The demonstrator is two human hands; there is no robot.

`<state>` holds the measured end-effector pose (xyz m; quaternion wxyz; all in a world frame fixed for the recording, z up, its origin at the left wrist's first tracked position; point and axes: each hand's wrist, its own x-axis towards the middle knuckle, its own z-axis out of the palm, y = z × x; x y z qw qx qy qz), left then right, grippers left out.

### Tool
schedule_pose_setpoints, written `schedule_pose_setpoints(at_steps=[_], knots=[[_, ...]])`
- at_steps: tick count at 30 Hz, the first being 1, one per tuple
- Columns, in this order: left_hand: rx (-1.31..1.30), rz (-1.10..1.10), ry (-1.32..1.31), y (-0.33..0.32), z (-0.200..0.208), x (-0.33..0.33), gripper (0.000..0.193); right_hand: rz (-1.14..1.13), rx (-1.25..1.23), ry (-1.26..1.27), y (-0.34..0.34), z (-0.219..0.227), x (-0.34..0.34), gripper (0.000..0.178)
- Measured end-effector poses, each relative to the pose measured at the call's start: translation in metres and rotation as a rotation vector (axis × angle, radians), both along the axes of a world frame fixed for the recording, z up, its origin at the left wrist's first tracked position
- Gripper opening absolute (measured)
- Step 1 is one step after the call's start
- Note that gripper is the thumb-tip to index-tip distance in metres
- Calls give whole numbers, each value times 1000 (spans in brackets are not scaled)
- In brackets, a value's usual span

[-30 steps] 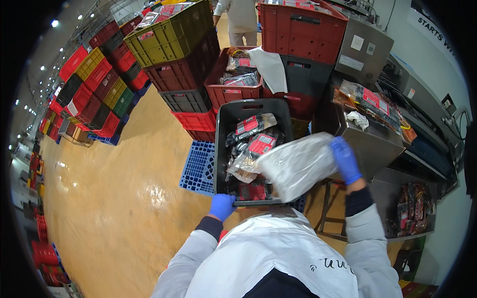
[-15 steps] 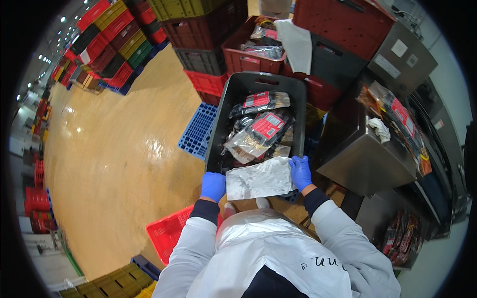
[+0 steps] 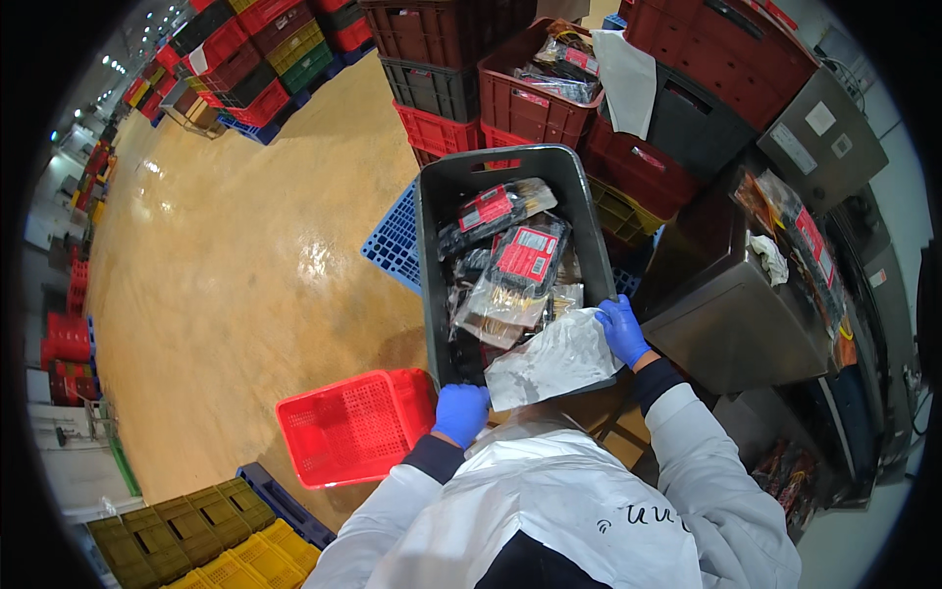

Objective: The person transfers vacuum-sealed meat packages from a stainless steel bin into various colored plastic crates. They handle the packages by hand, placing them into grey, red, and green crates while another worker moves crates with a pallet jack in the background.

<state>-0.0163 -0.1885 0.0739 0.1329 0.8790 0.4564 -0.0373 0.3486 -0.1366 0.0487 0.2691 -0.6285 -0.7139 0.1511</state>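
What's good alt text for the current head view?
A person's blue-gloved left grip holds the near rim of a dark gray crate of red-labeled packages; the right grip holds a white sheet across that rim. A red basket stands at left, stacked crates beyond.

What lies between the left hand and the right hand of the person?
In the head view, a white sheet lies between the left hand and the right hand, over the crate's near rim.
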Motion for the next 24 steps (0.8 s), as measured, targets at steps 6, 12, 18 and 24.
schedule_pose_setpoints(at_steps=[6, 12, 18, 24], knots=[[44, -32, -58, -10, -5, 0, 7, 42, -35, 75, 15, 0, 2, 5], [-17, -36, -69, 12, -16, -17, 9, -60, -34, 132, 27, -18, -13, 12], [-26, 37, -51, 45, 1, -45, 5, -173, -56, 133, 51, -2, -54, 21], [66, 151, -85, 107, 5, -69, 4, -189, -46, 94, 94, -4, -83, 3]])
